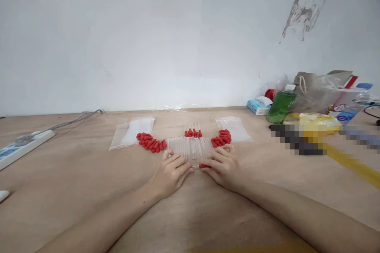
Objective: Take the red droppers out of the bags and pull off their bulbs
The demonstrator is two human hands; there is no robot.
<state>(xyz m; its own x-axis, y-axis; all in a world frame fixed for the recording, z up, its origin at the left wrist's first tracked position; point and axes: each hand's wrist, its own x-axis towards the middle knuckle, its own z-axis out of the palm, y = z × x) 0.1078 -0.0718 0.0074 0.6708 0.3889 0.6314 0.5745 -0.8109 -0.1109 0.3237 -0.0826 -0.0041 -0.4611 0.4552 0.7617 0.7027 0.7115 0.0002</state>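
My left hand [173, 172] pinches a thin clear tube [196, 166] between thumb and finger. My right hand [224, 168] is closed on a red rubber bulb [204, 166], which sits at the tube's right end. Just beyond my hands lies a row of clear tubes [190, 147]. One pile of red bulbs [150, 142] is left of the row, and another pile of red bulbs [222, 138] is right of it. Behind the row, several tubes with red bulbs on their ends [192, 132] lie together.
Clear plastic bags [135, 131] [236, 128] lie behind both piles. A power strip [26, 146] with a cable is at the left. A green bottle [281, 104], a blue tissue pack [258, 106] and bags [314, 91] stand at the back right, against the wall.
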